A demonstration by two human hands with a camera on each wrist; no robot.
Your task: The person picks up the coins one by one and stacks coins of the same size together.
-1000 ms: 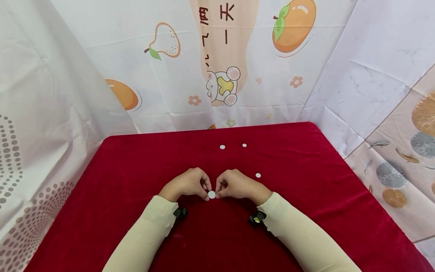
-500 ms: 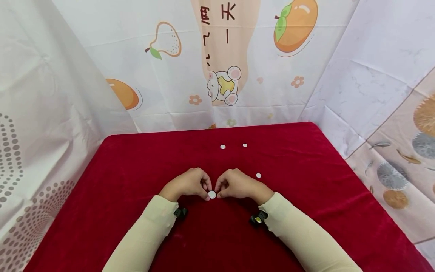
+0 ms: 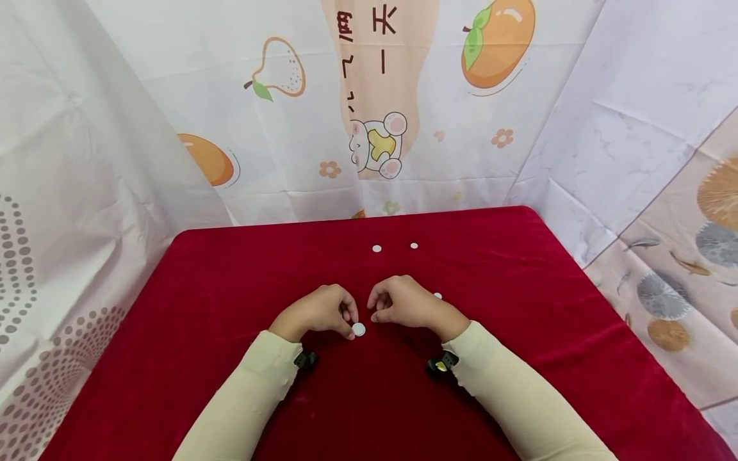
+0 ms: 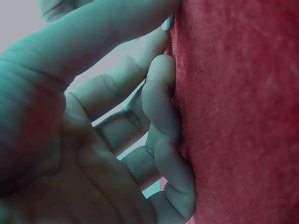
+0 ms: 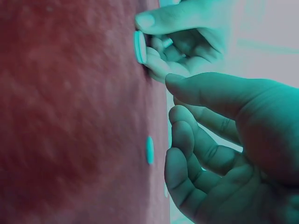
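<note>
Two white round discs [image 5: 140,47], one laid on the other, sit on the red cloth in the middle; from above only the top disc [image 3: 359,329] shows clearly. My left hand [image 3: 323,312] pinches the stack's edge with thumb and index finger, the other fingers curled on the cloth. In the left wrist view these fingers [image 4: 161,102] hide nearly all of the discs. To the right, my right hand [image 3: 406,302] hovers apart from the stack, its fingers loosely bent around nothing. Just behind this hand lies another white disc [image 3: 437,296], partly covered by it.
Farther back on the red-covered table [image 3: 259,256] lie a white disc [image 3: 377,248] and a smaller-looking one [image 3: 414,246]. A printed curtain [image 3: 288,128] hangs behind the table's far edge, with more hangings on both sides.
My right hand has let go of the stack's right side and moved up and to the right. The left hand and the discs have stayed in place.
</note>
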